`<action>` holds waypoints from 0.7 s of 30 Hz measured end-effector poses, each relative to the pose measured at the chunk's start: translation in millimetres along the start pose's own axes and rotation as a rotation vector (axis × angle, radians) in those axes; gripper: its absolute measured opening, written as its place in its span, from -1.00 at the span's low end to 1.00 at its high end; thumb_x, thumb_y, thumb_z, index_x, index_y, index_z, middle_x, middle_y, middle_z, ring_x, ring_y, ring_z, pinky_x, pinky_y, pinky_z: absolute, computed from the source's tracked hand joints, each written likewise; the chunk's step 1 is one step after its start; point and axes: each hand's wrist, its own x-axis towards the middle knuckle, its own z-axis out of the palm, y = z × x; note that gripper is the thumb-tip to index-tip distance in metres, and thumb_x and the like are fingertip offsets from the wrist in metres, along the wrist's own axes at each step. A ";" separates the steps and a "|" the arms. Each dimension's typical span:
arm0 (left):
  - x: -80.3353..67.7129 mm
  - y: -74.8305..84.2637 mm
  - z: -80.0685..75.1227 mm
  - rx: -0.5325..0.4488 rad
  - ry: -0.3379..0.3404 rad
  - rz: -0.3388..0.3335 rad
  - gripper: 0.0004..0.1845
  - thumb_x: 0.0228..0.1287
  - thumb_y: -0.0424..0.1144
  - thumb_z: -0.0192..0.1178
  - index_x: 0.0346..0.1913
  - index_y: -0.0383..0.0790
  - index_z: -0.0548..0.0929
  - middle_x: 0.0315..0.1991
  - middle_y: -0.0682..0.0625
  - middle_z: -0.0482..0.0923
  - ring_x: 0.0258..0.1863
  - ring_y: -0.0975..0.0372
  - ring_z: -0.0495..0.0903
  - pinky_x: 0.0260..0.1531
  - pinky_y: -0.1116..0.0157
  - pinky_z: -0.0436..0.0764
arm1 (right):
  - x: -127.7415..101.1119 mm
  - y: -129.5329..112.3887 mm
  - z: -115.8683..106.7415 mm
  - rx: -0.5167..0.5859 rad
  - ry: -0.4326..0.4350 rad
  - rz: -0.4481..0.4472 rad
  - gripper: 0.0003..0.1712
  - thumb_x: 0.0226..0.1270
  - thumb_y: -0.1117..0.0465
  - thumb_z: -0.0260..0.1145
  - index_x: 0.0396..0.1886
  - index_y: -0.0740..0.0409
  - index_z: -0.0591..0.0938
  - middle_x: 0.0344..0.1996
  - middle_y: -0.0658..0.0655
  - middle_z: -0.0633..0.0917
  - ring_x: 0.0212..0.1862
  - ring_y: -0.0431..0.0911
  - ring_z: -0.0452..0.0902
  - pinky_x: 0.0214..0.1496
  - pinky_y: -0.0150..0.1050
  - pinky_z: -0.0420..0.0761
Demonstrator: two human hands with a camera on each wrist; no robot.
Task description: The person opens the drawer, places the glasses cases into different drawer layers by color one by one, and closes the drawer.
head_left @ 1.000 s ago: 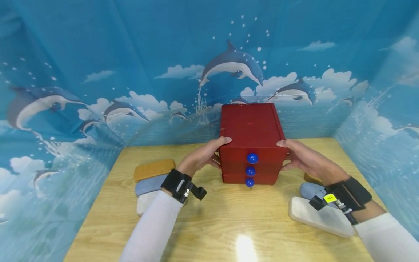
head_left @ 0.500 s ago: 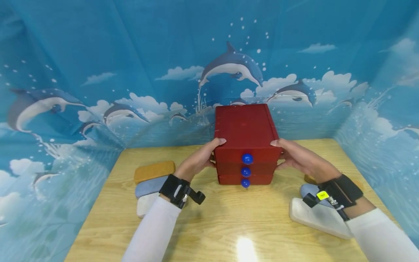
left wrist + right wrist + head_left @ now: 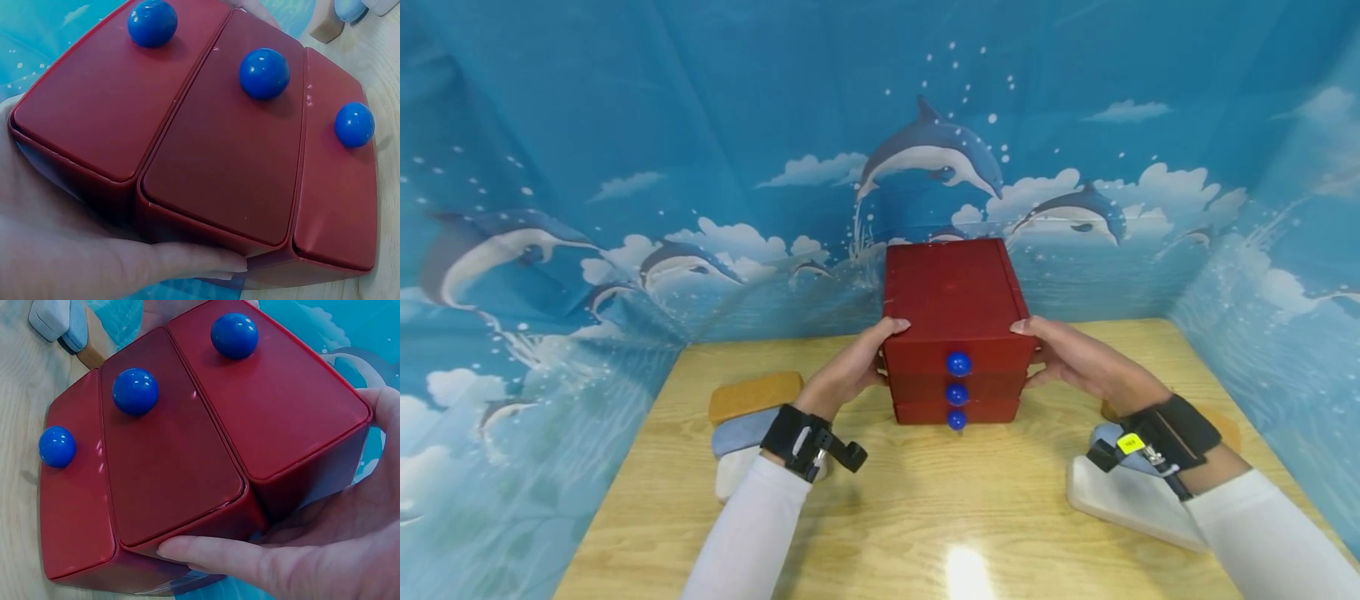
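Note:
A dark red drawer box with three drawers, each with a round blue knob, stands at the far side of the table with its front toward me. All three drawers are pushed in. My left hand grips its left side, thumb on the top front edge and fingers along the side wall. Matching it on the right, my right hand holds the other side, thumb likewise on top. In the left wrist view a finger lies along the side by the middle drawer; the right wrist view shows much the same.
On the left lie rounded oblong pieces, one tan, one blue-grey and one white. A similar white piece and blue-grey one lie at right, partly under my right wrist. A dolphin-print curtain encloses the table.
The drawer box has shifted a little to the left between my hands, and both hands have moved left with it. The grip looks the same.

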 end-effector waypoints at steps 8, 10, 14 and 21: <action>0.0 -0.6 -4.9 -0.029 0.006 -0.015 -0.37 0.51 0.23 -0.07 0.44 -0.08 0.39 0.24 -0.18 0.51 0.02 0.04 0.56 -0.14 0.10 0.62 | 4.0 -1.4 4.6 0.011 0.000 0.004 -0.21 0.65 -0.17 -0.04 0.60 0.21 0.10 0.47 0.37 0.31 0.22 0.11 0.57 0.15 0.19 0.71; -0.6 -1.0 -4.9 -0.033 0.008 -0.018 -0.36 0.50 0.24 -0.06 0.44 -0.07 0.38 0.24 -0.18 0.51 0.04 0.04 0.56 -0.14 0.09 0.62 | 4.6 -1.5 5.2 0.011 0.000 0.005 -0.22 0.65 -0.17 -0.04 0.60 0.21 0.11 0.47 0.37 0.31 0.22 0.10 0.57 0.15 0.19 0.71; -0.7 -1.8 -4.9 -0.040 0.014 -0.016 -0.36 0.49 0.23 -0.05 0.44 -0.07 0.39 0.23 -0.18 0.53 0.02 0.04 0.58 -0.15 0.08 0.64 | 4.1 -1.2 6.1 0.002 0.002 0.000 -0.21 0.65 -0.17 -0.06 0.60 0.24 0.12 0.46 0.39 0.32 0.20 0.08 0.59 0.12 0.15 0.73; 0.7 -1.5 -5.7 -0.049 0.015 -0.036 -0.34 0.46 0.23 -0.05 0.44 -0.07 0.37 0.22 -0.17 0.52 0.00 0.05 0.57 -0.18 0.09 0.60 | 4.7 -1.3 7.1 -0.006 0.014 0.002 -0.21 0.63 -0.17 -0.06 0.58 0.26 0.13 0.44 0.40 0.34 0.18 0.08 0.60 0.11 0.12 0.74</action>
